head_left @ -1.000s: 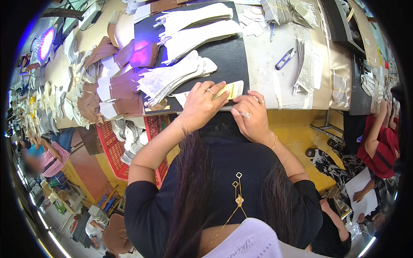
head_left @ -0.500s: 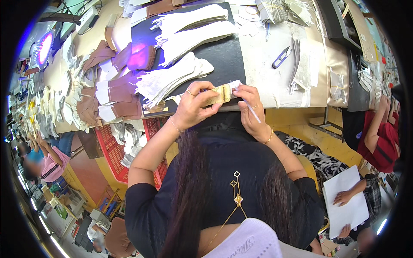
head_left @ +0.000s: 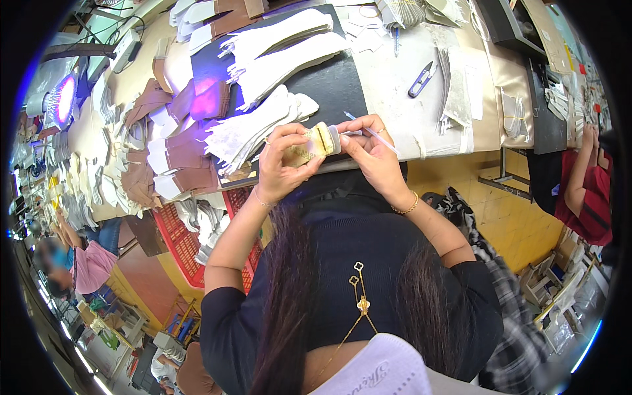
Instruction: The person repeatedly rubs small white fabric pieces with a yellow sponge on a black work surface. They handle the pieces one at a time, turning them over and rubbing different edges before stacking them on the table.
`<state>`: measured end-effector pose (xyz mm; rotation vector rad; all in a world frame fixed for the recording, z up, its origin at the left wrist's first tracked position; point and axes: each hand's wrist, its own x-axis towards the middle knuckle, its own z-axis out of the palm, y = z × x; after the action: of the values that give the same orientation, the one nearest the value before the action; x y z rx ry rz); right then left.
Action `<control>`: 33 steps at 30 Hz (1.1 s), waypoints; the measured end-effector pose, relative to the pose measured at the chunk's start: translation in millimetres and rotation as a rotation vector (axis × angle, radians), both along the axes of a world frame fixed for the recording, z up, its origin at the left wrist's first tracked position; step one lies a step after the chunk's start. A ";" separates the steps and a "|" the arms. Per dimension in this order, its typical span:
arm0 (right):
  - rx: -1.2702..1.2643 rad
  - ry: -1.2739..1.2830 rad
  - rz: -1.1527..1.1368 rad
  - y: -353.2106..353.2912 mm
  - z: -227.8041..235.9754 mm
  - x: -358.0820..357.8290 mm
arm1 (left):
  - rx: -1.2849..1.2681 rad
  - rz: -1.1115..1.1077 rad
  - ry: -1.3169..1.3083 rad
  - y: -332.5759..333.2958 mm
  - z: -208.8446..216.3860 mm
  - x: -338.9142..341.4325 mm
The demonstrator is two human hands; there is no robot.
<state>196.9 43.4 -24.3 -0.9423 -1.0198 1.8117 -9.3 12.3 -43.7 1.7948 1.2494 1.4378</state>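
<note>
My left hand (head_left: 284, 164) is closed around a small cream-yellow block (head_left: 320, 140) with a dark line across it. Its exact kind I cannot make out. At the block's right end is a grey-white edge piece (head_left: 335, 139), pinched by my right hand (head_left: 378, 161). A slim white pen-like stick (head_left: 378, 139) with a blue tip also rests between my right fingers, slanting toward the upper left. Just beyond my left hand lies a fanned stack of white cut pieces (head_left: 263, 122) on a black mat (head_left: 342, 79).
Brown and white cut pieces (head_left: 187, 148) pile up on the left of the table. Thread snips (head_left: 421, 80) lie at the right, beside a grey stack (head_left: 454, 92). A red basket (head_left: 178, 247) stands below the table edge. Co-workers sit at both sides.
The block has turned and shifted slightly left in my hands. The pen-like stick now points up-left above my right fingers. The person with the white sheet at lower right has left view.
</note>
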 end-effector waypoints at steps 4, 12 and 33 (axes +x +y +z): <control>-0.087 0.024 -0.032 1.6 -2.1 0.0 | 0.009 -0.018 0.048 -1.7 3.2 0.8; 0.693 -0.688 -0.017 3.2 0.1 0.3 | 0.038 0.190 0.244 -25.2 79.7 -18.3; 0.867 -0.885 -0.239 14.6 3.4 28.3 | -0.048 0.167 0.666 5.0 57.4 -26.5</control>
<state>225.2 58.0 -21.0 -1.2087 -1.8986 0.5465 -35.9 17.3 13.6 2.2720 1.7657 0.8857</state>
